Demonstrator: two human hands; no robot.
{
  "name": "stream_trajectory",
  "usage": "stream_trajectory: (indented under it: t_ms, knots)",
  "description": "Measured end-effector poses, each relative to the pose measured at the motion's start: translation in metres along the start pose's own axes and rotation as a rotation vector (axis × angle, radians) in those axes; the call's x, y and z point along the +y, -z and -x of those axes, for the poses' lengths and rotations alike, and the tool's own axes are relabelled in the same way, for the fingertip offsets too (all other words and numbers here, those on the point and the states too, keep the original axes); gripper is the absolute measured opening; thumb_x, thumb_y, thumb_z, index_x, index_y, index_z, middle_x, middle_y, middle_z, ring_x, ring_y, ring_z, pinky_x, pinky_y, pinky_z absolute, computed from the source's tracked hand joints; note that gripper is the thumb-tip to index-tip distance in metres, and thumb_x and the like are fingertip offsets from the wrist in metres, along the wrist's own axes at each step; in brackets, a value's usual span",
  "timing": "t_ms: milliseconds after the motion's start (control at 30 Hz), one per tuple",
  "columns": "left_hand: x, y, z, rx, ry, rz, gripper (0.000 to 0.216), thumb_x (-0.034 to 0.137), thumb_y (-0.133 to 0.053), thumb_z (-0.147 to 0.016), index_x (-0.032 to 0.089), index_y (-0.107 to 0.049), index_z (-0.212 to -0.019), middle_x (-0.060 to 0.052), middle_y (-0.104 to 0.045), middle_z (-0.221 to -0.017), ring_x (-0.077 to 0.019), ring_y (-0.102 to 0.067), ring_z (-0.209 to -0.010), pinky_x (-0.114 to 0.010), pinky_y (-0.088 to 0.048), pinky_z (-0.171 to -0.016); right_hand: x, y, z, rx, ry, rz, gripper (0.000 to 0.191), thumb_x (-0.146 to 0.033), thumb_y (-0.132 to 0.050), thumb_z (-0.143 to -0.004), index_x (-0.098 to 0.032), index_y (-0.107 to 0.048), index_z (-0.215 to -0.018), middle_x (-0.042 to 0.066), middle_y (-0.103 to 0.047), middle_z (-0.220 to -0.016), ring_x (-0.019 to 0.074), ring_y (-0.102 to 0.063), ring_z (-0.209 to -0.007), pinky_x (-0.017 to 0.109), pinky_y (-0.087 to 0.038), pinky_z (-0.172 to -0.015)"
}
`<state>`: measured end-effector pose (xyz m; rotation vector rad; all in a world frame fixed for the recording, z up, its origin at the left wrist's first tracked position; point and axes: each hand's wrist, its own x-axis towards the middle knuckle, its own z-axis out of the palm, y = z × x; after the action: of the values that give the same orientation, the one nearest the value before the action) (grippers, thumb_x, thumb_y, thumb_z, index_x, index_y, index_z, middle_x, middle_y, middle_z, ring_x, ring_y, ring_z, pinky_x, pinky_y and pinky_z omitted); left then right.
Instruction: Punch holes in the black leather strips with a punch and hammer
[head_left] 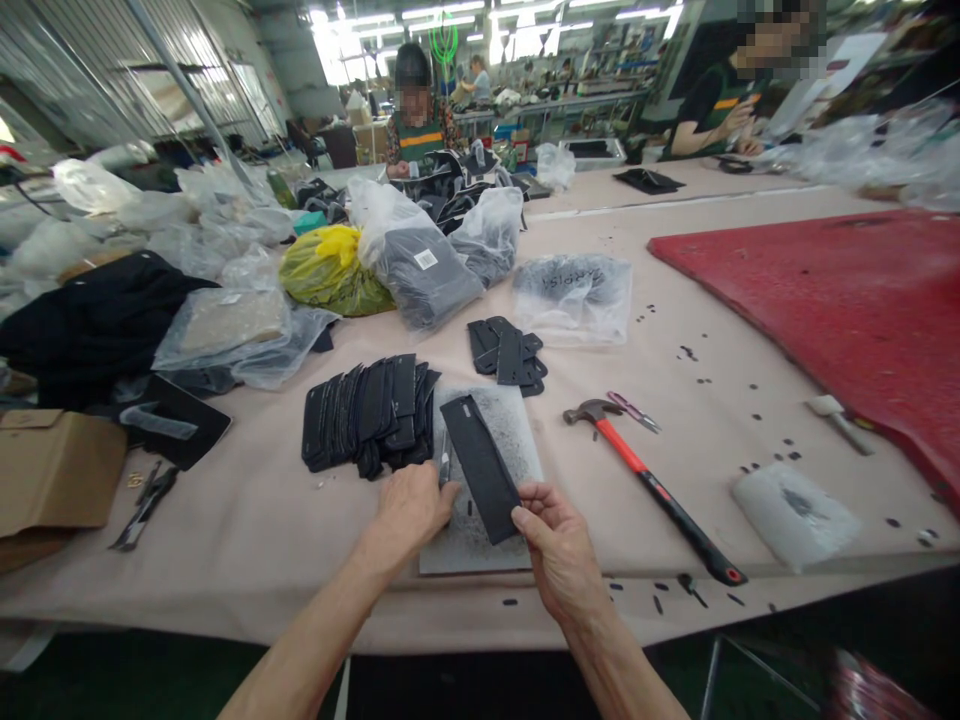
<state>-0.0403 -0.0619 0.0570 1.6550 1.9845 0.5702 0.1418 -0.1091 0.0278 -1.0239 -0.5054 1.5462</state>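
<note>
Lying flat on a speckled grey pad (514, 425) at the near edge of the table (262, 530), the black strip (480, 468) is a long, narrow rectangle of matte, dark material with straight edges and squared corners, and a small pale slot shows close to its far end. Its long axis runs on a diagonal: the far end points away from the person and to the left, toward the pad's upper left corner, while the near end points back toward the person and to the right. The right hand (559, 555) pinches that near end between thumb and fingers, with the thumb on top of the strip. The left hand (411, 510) rests on the pad's left edge, just beside the strip, with its fingers curled around a thin metal tool (445, 465) that stands up next to the strip's left side; it may be a punch, though it is too small to tell. Left of the pad and touching its edge, a stack of black pieces (367, 412) is fanned out in overlapping rows. A smaller heap of black pieces (508, 355) lies beyond the pad. A hammer (649, 485) with a red and black handle lies to the right, head away from the person, well apart from both hands.
</note>
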Motion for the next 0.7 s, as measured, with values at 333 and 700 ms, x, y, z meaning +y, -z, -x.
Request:
stream_trajectory:
  t_ms: [333, 700]
  knots:
    - [0.024, 0.007, 0.047, -0.308, 0.425, 0.978, 0.044, 0.055, -0.07, -0.073, 0.011, -0.066, -0.081, -0.006, -0.066, -0.066, -0.0131, -0.056, -0.048, -0.021, -0.042, -0.04, 0.005, -0.016, 0.01, -0.17, -0.029, 0.07, 0.033, -0.034, -0.08, -0.07, -0.021, -0.062, -0.094, 0.002, -0.068, -0.081, 0.0153, -0.061, -0.073, 0.027, -0.049, -0.068]
    - [0.009, -0.004, 0.067, -0.252, 0.532, 1.475, 0.045, 0.048, -0.082, -0.066, 0.011, -0.063, -0.082, -0.001, -0.061, -0.058, -0.0091, -0.052, -0.045, -0.02, -0.04, -0.042, 0.013, -0.035, 0.02, -0.228, -0.224, -0.098, 0.042, -0.033, -0.083, -0.066, -0.021, -0.062, -0.099, 0.001, -0.067, -0.078, 0.0146, -0.061, -0.065, 0.029, -0.051, -0.062]
